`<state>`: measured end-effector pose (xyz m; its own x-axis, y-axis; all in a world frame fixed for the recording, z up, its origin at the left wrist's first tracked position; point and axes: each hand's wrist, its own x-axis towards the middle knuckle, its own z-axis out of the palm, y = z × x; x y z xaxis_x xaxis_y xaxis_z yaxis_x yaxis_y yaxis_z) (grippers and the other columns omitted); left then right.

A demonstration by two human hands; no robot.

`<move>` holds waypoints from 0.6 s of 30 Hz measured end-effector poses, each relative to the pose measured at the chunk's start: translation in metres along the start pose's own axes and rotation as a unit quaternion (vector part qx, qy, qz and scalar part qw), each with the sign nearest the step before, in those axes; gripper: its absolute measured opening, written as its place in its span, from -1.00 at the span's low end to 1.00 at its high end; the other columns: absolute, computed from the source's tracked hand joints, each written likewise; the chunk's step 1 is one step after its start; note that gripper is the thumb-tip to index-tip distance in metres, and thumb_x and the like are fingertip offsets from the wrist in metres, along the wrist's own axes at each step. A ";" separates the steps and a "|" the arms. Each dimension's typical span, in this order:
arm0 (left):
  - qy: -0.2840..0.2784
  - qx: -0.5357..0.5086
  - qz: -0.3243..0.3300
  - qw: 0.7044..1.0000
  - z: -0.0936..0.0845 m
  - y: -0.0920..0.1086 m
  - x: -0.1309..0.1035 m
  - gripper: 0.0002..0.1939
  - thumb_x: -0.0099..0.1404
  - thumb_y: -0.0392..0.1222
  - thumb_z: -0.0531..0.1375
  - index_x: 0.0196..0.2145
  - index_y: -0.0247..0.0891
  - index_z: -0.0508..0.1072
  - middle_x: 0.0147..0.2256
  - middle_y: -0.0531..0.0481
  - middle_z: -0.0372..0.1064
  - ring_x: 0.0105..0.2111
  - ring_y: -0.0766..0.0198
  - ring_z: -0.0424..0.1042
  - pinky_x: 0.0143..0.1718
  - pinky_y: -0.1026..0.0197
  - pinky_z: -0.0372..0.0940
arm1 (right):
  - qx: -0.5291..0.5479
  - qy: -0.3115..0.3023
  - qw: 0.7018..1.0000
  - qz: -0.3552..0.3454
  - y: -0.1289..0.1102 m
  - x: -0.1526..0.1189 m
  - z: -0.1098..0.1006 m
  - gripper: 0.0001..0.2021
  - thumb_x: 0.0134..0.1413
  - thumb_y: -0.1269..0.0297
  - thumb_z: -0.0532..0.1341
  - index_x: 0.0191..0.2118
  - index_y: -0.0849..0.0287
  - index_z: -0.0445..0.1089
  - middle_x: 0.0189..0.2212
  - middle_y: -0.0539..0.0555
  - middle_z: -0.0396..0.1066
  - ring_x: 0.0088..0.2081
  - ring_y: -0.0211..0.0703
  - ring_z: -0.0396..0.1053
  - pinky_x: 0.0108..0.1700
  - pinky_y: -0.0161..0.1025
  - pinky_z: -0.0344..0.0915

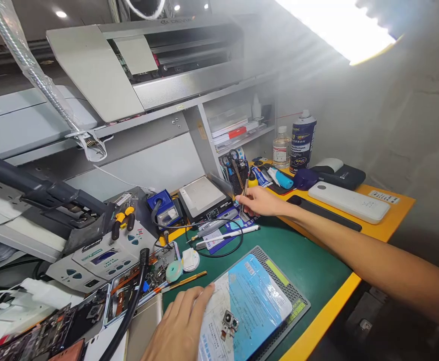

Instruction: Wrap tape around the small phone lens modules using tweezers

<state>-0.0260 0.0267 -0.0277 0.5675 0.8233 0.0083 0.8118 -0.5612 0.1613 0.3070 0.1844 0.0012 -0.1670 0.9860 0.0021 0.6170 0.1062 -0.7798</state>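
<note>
My left hand [180,323] lies at the bottom middle, fingers stretched out, its fingertips at the left edge of a blue and white plastic-covered packet [255,301]. On this packet rests a small camera module [229,323] with a round lens. The packet sits on a grey perforated mat [298,301] on the green work surface. Farther back, my right hand [257,200] pinches a pair of thin metal tweezers [244,193], held upright beside the tool holder with scissors [234,163]. Below that hand lie a grey pen-like tool [217,224] and a white pen [238,233].
A soldering station [106,255] and a tray of small parts [159,268] stand left, with a black hose [129,306] curving in front. At the right are a white power bank [349,201], a spray can [302,140] and a clear bottle [281,148]. A lamp [340,25] shines above.
</note>
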 end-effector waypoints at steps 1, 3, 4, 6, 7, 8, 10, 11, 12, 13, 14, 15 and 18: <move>0.001 0.001 0.000 1.000 0.001 0.000 0.000 -0.32 0.27 -0.21 0.22 0.34 -0.03 0.33 0.13 -0.10 0.47 0.07 -0.05 0.45 0.06 0.11 0.40 | 0.001 0.000 1.000 -0.002 0.001 0.000 0.000 -0.73 0.40 0.11 0.24 -0.03 0.22 0.48 -0.19 0.06 0.53 -0.31 -0.18 0.52 -0.27 -0.18 0.52; 0.003 0.005 0.000 1.000 0.003 -0.001 0.000 -0.34 0.29 -0.24 0.18 0.34 -0.07 0.33 0.14 -0.12 0.47 0.09 -0.04 0.46 0.07 0.09 0.40 | 0.002 0.002 1.000 -0.005 0.002 0.001 0.000 -0.73 0.40 0.11 0.24 -0.02 0.23 0.48 -0.18 0.06 0.53 -0.30 -0.18 0.52 -0.26 -0.17 0.52; 0.005 0.008 0.001 1.000 0.005 -0.002 -0.001 -0.35 0.30 -0.26 0.15 0.35 -0.09 0.33 0.14 -0.14 0.47 0.10 -0.04 0.46 0.07 0.08 0.40 | 0.002 0.002 1.000 -0.007 0.002 0.002 0.000 -0.73 0.40 0.10 0.25 -0.02 0.23 0.48 -0.18 0.07 0.53 -0.29 -0.17 0.52 -0.25 -0.17 0.52; 0.008 0.018 0.004 1.000 0.008 -0.004 -0.001 -0.35 0.30 -0.30 0.12 0.35 -0.14 0.33 0.15 -0.17 0.47 0.11 -0.04 0.46 0.07 0.05 0.40 | 0.001 0.004 1.000 -0.010 0.004 0.002 0.001 -0.72 0.40 0.10 0.25 -0.02 0.23 0.48 -0.17 0.07 0.53 -0.28 -0.16 0.53 -0.24 -0.16 0.52; 0.010 0.024 0.007 1.000 0.009 -0.004 -0.001 -0.34 0.30 -0.30 0.11 0.35 -0.15 0.33 0.15 -0.17 0.47 0.11 -0.04 0.46 0.07 0.04 0.40 | 0.000 0.005 1.000 -0.012 0.004 0.003 0.001 -0.72 0.40 0.10 0.25 -0.02 0.23 0.48 -0.17 0.07 0.53 -0.27 -0.16 0.53 -0.23 -0.15 0.52; 0.012 0.028 0.010 0.999 0.011 -0.005 -0.001 -0.34 0.30 -0.29 0.11 0.35 -0.16 0.34 0.15 -0.18 0.47 0.11 -0.04 0.47 0.07 0.04 0.41 | 0.000 0.005 1.000 -0.014 0.005 0.003 0.002 -0.73 0.40 0.10 0.25 -0.02 0.23 0.48 -0.17 0.07 0.53 -0.27 -0.16 0.53 -0.23 -0.15 0.52; 0.016 0.033 0.016 0.999 0.012 -0.006 0.000 -0.34 0.29 -0.25 0.14 0.34 -0.17 0.34 0.15 -0.19 0.48 0.09 -0.05 0.48 0.06 0.03 0.42 | 0.000 0.005 1.000 -0.018 0.006 0.004 0.003 -0.73 0.40 0.10 0.25 -0.02 0.23 0.48 -0.17 0.07 0.53 -0.27 -0.16 0.53 -0.23 -0.15 0.52; 0.018 0.034 0.016 0.999 0.013 -0.006 0.000 -0.35 0.28 -0.24 0.15 0.34 -0.17 0.35 0.14 -0.20 0.48 0.08 -0.04 0.48 0.05 0.04 0.42 | 0.001 0.004 1.000 -0.020 0.006 0.004 0.004 -0.73 0.40 0.11 0.25 -0.02 0.23 0.48 -0.17 0.07 0.53 -0.27 -0.16 0.53 -0.23 -0.15 0.52; 0.019 0.035 0.017 0.999 0.013 -0.007 0.000 -0.34 0.28 -0.23 0.16 0.34 -0.18 0.36 0.14 -0.20 0.49 0.08 -0.04 0.48 0.05 0.05 0.42 | 0.001 0.003 1.000 -0.022 0.007 0.004 0.005 -0.73 0.40 0.10 0.25 -0.02 0.22 0.48 -0.16 0.07 0.53 -0.27 -0.16 0.53 -0.23 -0.15 0.52; 0.019 0.036 0.016 0.999 0.013 -0.007 0.000 -0.34 0.27 -0.25 0.16 0.34 -0.17 0.36 0.15 -0.19 0.49 0.08 -0.03 0.48 0.05 0.06 0.42 | 0.002 0.002 1.000 -0.023 0.007 0.005 0.005 -0.73 0.40 0.10 0.25 -0.01 0.22 0.48 -0.16 0.08 0.53 -0.26 -0.15 0.53 -0.22 -0.15 0.52; 0.017 0.037 0.014 0.999 0.013 -0.007 0.000 -0.33 0.27 -0.27 0.15 0.34 -0.17 0.36 0.15 -0.19 0.49 0.08 -0.03 0.48 0.06 0.06 0.42 | 0.003 0.001 1.000 -0.025 0.007 0.005 0.006 -0.73 0.40 0.10 0.25 -0.01 0.22 0.48 -0.15 0.08 0.53 -0.26 -0.15 0.53 -0.22 -0.14 0.53; 0.013 0.037 0.013 0.999 0.012 -0.007 0.000 -0.33 0.27 -0.28 0.14 0.34 -0.17 0.36 0.15 -0.19 0.48 0.08 -0.03 0.48 0.06 0.05 0.42 | 0.004 0.000 1.000 -0.027 0.007 0.005 0.006 -0.73 0.40 0.10 0.25 -0.01 0.22 0.48 -0.15 0.08 0.53 -0.26 -0.15 0.53 -0.22 -0.14 0.53; 0.000 0.030 0.007 1.000 0.011 -0.006 0.001 -0.34 0.29 -0.26 0.13 0.35 -0.19 0.34 0.16 -0.22 0.47 0.08 -0.07 0.47 0.05 0.01 0.42 | 0.007 -0.004 0.999 -0.035 0.008 0.005 0.007 -0.72 0.40 0.10 0.25 -0.01 0.22 0.48 -0.16 0.07 0.53 -0.26 -0.15 0.53 -0.22 -0.14 0.53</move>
<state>-0.0291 0.0299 -0.0399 0.5789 0.8153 0.0108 0.8105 -0.5769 0.1012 0.3062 0.1890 -0.0093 -0.2153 0.9751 0.0523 0.5931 0.1731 -0.7863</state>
